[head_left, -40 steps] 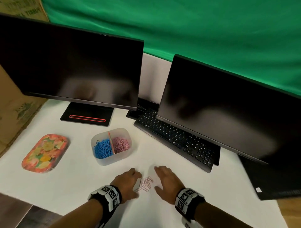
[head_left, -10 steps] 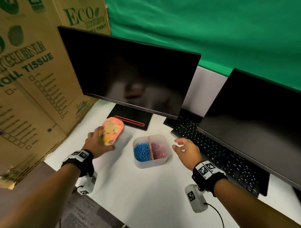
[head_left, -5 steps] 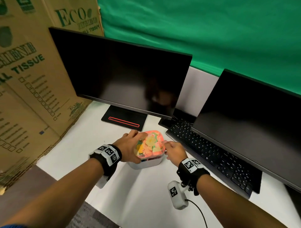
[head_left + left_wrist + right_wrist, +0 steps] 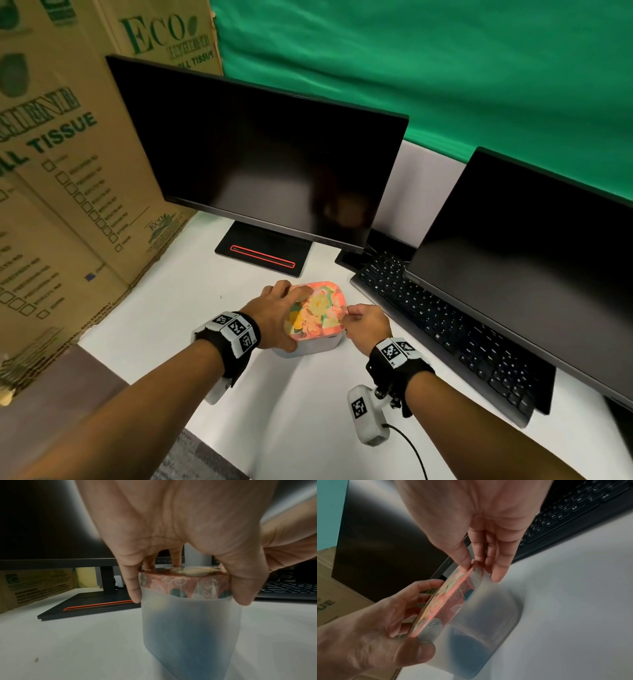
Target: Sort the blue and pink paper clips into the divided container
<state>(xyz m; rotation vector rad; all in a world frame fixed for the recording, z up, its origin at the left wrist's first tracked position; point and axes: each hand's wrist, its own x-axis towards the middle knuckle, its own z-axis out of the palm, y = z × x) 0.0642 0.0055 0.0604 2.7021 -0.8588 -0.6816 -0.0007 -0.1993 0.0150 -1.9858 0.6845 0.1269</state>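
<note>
Floral lid (image 4: 317, 311) sits on frosted container (image 4: 315, 346) mid-desk (image 4: 164, 329), before monitor base. Left hand (image 4: 274, 317) grips lid's left end; right hand (image 4: 368, 323) pinches right edge. Wrist views alone show blue mass (image 4: 180, 632) through wall.

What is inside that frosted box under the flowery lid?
Through the frosted container wall only a blurry blue mass shows, on the side nearest the left hand. The floral lid covers the top, so no pink contents, divider or single clips can be made out.
</note>
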